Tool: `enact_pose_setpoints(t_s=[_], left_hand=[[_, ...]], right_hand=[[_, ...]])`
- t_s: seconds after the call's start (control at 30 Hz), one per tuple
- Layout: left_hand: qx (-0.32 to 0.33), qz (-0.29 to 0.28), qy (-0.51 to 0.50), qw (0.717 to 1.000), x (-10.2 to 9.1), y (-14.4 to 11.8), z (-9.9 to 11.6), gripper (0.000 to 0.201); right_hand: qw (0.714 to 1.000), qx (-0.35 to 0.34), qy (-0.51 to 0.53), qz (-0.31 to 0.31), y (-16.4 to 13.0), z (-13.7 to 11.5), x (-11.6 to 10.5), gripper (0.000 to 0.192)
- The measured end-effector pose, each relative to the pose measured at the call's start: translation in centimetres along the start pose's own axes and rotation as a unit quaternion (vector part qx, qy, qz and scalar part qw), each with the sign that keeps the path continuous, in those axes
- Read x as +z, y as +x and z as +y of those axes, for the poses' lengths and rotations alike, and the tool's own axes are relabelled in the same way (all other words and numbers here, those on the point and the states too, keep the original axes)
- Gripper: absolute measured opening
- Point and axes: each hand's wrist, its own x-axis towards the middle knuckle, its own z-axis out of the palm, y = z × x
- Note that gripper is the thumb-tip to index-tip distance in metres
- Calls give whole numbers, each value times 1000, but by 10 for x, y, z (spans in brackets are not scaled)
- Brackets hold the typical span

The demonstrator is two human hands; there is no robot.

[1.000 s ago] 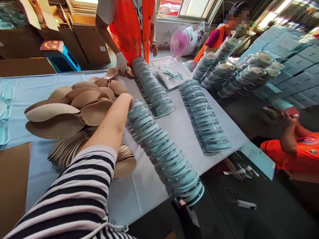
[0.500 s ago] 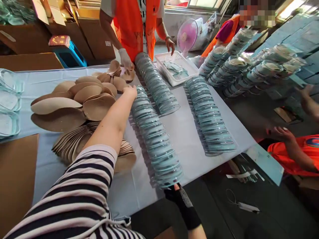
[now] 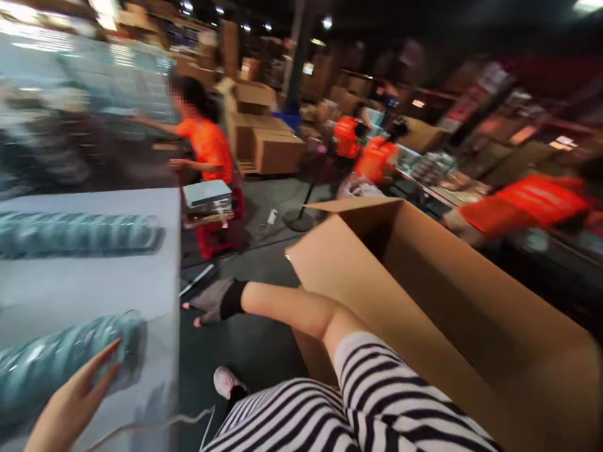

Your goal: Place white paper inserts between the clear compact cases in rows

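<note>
Plastic lid stack [image 3: 56, 364] under left hand [image 3: 70, 402]; right hand [image 3: 214, 301] open, empty.

Pale blue table [image 3: 141, 276], two rows of stacked clear lids [image 3: 80, 233]

The blurred head view shows the left hand [image 3: 70, 402] with fingers spread against the end of a near row of clear lids [image 3: 61, 364] on the pale table [image 3: 117, 276], the gloved right hand [image 3: 211, 301] open over the floor beside an open cardboard box [image 3: 424, 295].
</note>
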Motion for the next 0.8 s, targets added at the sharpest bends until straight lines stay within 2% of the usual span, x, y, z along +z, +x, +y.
enact_pose_setpoints(t_s=[0.03, 0.07, 0.13, 0.17, 0.23, 0.3, 0.33, 0.4, 0.47, 0.53, 0.57, 0.63, 0.67, 0.73, 0.8], left_hand=[[14, -4, -35, 999, 20, 5, 41, 51], [43, -41, -57, 997, 38, 10, 88, 51], [147, -87, -91, 981, 72, 14, 189, 57], [218, -96, -106, 965, 88, 14, 239, 60], [329, -110, -110, 931, 117, 13, 326, 60], [408, -125, -100, 899, 143, 9, 394, 61], [439, -132, -91, 884, 154, 8, 422, 62], [493, -145, -70, 855, 170, 8, 466, 64], [530, -146, -33, 834, 182, 17, 502, 67], [556, -143, 21, 819, 190, 37, 534, 74], [567, -141, 47, 810, 195, 50, 547, 78], [593, -145, 80, 788, 204, 75, 570, 84], [607, -150, 88, 775, 209, 84, 578, 84], [630, -158, 91, 755, 218, 96, 591, 74], [642, -168, 87, 743, 221, 99, 601, 52]], right_hand=[[999, 31, 10, 36, -31, 6, -17, 58], [996, 43, 8, 74, -65, 11, -31, 59], [982, 82, -10, 170, -140, 18, -46, 56], [971, 104, -23, 214, -180, 20, -47, 53], [945, 165, -33, 280, -265, 22, -32, 51], [917, 247, -27, 312, -349, 19, 4, 59], [896, 317, -25, 309, -389, 14, 28, 64], [836, 462, 4, 298, -458, -1, 86, 71], [777, 571, 103, 244, -508, -23, 148, 89], [698, 661, 208, 183, -539, -47, 201, 92], [656, 693, 243, 173, -547, -58, 221, 90], [599, 730, 279, 176, -552, -77, 247, 73], [580, 742, 281, 185, -550, -83, 253, 62], [568, 751, 267, 208, -544, -89, 257, 44], [569, 749, 245, 235, -540, -89, 258, 39]])
